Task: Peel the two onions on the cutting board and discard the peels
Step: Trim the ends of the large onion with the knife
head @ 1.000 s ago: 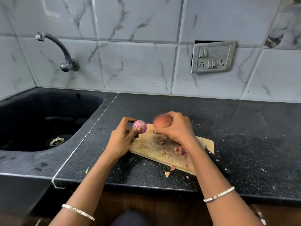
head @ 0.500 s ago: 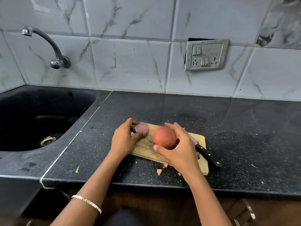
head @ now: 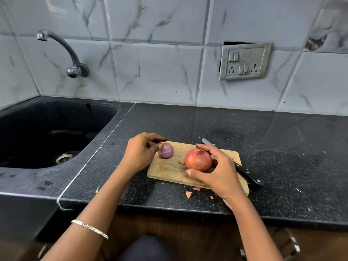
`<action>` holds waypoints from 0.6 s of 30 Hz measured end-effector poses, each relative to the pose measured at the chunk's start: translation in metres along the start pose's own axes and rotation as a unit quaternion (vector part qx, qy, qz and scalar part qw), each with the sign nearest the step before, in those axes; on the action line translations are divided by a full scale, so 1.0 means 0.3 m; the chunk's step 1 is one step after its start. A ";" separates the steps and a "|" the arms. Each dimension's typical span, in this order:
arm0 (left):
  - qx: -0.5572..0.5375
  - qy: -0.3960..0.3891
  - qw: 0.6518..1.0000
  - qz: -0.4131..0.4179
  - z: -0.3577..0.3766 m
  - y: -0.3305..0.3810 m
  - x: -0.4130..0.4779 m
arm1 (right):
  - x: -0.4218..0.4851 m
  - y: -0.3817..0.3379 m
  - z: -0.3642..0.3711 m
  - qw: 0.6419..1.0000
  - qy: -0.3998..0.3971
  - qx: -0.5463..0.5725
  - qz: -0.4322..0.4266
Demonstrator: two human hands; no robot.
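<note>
A small purple peeled onion sits on the left part of the wooden cutting board. My left hand is beside it, thumb tip touching its left side, fingers arched loosely above it. A larger onion with its orange-red skin on rests on the board's middle. My right hand grips it, thumb in front and fingers curled over its top and back.
A black-handled knife lies along the board's right side, partly behind my right hand. Peel scraps lie on the black counter in front of the board. A black sink with a tap is on the left.
Both onions have come down onto the board. My left hand has loosened off the small onion, while my right hand has lowered the large one and still grips it.
</note>
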State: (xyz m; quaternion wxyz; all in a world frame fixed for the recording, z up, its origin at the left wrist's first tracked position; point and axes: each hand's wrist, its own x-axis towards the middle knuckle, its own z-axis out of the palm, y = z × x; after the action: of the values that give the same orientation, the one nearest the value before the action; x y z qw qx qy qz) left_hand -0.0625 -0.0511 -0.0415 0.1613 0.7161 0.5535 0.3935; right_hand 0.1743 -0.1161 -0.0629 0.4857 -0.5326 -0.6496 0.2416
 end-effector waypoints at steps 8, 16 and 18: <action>-0.063 0.064 0.994 0.062 0.004 0.110 -0.081 | -0.007 -0.046 0.003 0.997 0.014 0.064 0.036; -0.304 -0.130 0.944 0.020 0.072 0.139 -0.181 | -0.029 -0.114 0.030 0.959 0.048 0.208 0.189; -0.293 -0.091 0.952 -0.010 0.094 0.169 -0.193 | -0.033 -0.127 0.040 0.956 0.082 0.189 0.209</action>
State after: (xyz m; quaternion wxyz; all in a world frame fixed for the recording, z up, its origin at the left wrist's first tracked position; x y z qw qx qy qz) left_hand -0.0122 -0.1156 -0.0480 0.4177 0.6644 0.4040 0.4700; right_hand 0.1459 -0.1348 -0.0399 0.5676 -0.5728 -0.4247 0.4116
